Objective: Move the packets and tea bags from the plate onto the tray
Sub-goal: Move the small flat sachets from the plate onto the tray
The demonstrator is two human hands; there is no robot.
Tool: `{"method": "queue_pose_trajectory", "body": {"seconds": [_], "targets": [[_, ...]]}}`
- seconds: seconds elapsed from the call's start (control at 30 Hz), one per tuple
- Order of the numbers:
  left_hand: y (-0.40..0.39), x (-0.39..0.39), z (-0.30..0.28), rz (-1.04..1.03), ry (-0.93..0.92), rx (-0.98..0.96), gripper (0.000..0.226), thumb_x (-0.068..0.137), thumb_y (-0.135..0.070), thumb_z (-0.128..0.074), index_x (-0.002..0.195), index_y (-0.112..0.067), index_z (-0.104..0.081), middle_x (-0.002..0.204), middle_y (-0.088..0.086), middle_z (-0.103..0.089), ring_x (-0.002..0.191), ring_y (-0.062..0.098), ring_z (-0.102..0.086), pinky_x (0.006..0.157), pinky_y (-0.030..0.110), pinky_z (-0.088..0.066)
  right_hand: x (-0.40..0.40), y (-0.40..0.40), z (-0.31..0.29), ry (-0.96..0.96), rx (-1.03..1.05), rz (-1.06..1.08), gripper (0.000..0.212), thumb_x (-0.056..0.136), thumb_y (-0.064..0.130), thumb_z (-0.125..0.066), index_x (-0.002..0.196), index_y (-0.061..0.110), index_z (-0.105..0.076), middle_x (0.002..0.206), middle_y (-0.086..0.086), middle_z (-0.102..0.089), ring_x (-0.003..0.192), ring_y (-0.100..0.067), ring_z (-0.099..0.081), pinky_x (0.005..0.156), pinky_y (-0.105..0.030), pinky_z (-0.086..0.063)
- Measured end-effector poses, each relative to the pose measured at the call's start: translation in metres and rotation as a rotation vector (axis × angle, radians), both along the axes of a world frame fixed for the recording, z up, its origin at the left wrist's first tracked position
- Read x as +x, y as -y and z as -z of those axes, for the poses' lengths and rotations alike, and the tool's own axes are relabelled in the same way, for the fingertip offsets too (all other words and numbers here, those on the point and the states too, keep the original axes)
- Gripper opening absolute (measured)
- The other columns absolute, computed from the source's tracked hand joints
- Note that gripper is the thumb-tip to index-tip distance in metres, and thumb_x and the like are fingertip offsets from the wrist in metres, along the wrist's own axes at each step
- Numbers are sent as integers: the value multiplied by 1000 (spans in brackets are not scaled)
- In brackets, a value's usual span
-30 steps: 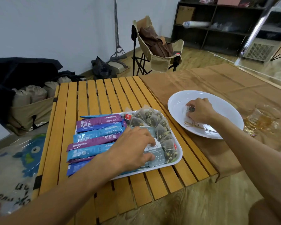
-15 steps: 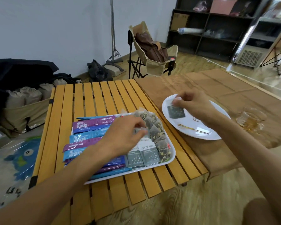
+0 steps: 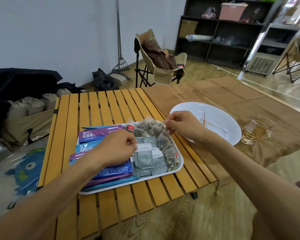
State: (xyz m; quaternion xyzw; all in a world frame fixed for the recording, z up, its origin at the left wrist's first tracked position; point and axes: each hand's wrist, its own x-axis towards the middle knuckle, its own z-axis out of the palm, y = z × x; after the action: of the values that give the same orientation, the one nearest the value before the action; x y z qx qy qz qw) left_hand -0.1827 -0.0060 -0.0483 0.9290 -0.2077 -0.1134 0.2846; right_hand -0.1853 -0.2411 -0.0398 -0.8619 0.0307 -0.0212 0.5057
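Observation:
A white tray (image 3: 180,168) on the slatted wooden table (image 3: 100,108) holds long blue and purple packets (image 3: 100,133), grey square packets (image 3: 158,161) and mesh tea bags (image 3: 152,129). My left hand (image 3: 116,148) hovers over the tray and pinches the white top edge of one grey packet (image 3: 144,157). Above the tea bags at the tray's right side is my right hand (image 3: 182,126), fingers curled, with nothing seen in them. The white plate (image 3: 215,110) to the right holds only a thin gold tie (image 3: 213,124).
A glass cup of tea (image 3: 255,130) stands just right of the plate on the brown cloth (image 3: 223,90). A folding chair (image 3: 159,59) stands behind the table, dark shelves (image 3: 220,33) at the back right, bags (image 3: 24,108) on the floor at left.
My right hand carried a grey packet from the plate over to the tray. My left hand now pinches that packet, and the plate holds no packets.

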Motion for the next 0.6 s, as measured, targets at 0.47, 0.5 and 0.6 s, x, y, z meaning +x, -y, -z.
{"method": "queue_pose_trajectory", "body": {"seconds": [0.47, 0.5, 0.6], "targets": [[12, -18, 20, 218, 332, 364, 49, 88, -55, -59, 131, -33, -52, 130, -11, -51, 120, 11, -40, 105, 35, -32, 13, 138, 39, -142, -555, 463, 19, 84, 5, -53, 68, 10, -63, 65, -4, -62, 70, -26, -55, 52, -27, -37], [13, -18, 21, 222, 335, 372, 50, 89, -55, -59, 132, -33, -52, 130, -11, -52, 119, 11, -40, 105, 35, -32, 12, 142, 42, -185, -582, 464, 16, 85, 5, -54, 76, 12, -66, 73, -6, -64, 75, -25, -56, 56, -27, -39], [13, -18, 24, 224, 353, 390, 51, 89, -56, -58, 133, -32, -52, 128, -10, -52, 119, 12, -40, 105, 35, -32, 16, 152, 52, -276, -615, 458, 19, 88, 9, -59, 104, 12, -68, 98, -9, -65, 88, -26, -55, 73, -29, -42]]}}
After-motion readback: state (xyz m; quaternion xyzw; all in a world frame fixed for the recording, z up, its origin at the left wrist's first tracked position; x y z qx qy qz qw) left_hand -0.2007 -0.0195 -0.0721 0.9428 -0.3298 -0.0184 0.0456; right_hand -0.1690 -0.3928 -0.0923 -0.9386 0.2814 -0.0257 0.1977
